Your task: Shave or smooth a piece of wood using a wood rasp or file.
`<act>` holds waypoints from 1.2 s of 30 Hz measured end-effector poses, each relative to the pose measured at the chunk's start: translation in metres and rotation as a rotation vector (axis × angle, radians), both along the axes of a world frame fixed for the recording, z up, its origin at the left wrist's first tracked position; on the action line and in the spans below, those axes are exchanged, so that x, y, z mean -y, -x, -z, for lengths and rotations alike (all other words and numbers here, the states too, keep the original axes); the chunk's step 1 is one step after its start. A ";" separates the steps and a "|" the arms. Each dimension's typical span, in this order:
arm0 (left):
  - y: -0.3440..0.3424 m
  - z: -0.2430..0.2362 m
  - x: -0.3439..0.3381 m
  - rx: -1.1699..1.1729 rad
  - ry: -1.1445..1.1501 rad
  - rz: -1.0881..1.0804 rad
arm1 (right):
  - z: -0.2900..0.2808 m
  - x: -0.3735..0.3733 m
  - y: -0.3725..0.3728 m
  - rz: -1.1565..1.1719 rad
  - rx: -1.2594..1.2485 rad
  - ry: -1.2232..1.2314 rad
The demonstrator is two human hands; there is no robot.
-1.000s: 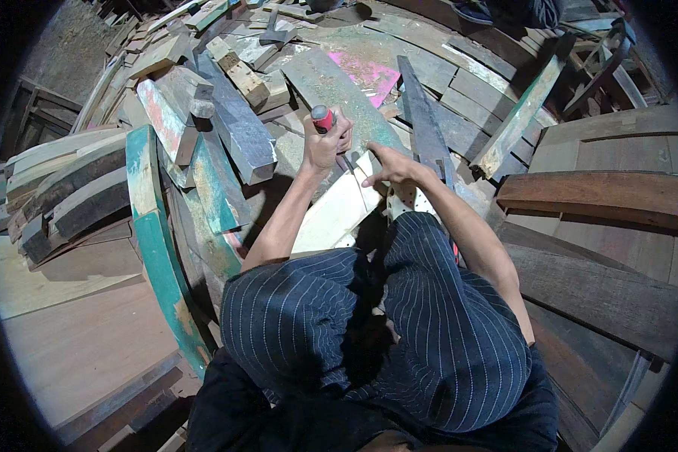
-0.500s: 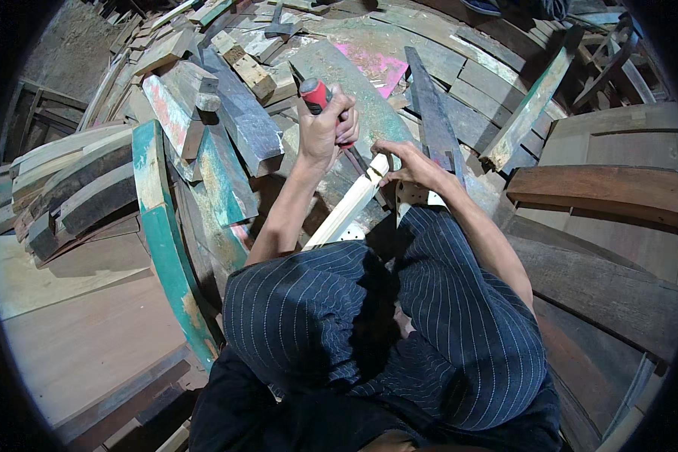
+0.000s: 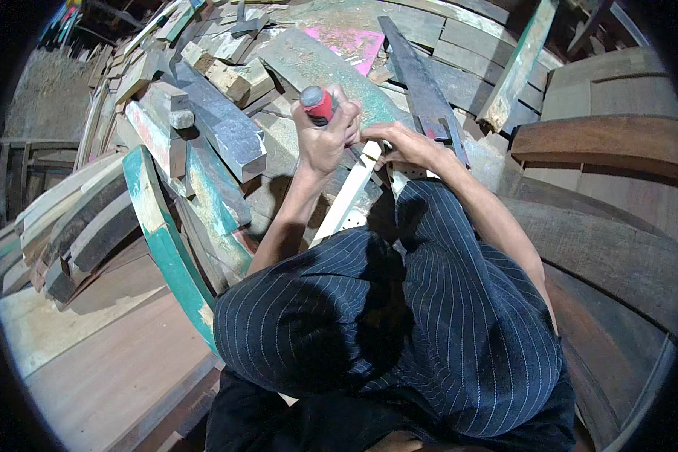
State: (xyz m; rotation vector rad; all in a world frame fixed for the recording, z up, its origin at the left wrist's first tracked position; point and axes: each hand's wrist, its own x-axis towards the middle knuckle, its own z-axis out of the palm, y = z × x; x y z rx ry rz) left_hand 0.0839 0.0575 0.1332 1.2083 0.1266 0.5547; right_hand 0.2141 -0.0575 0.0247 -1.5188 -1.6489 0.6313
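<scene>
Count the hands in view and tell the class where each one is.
2: the left hand grips a red-handled tool; the right hand is right of it, at the far end of the pale wood strip. No others show.

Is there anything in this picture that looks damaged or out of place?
Yes, some wear and mess. At the left, the green board looks damaged: its paint is missing in patches, showing pale wood. Farther up, the pink sheet looks messy, because debris lies scattered over it.
</scene>
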 end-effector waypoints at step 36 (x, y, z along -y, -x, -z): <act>-0.001 0.016 0.024 0.018 -0.208 -0.096 | 0.011 0.016 0.004 0.109 0.050 0.041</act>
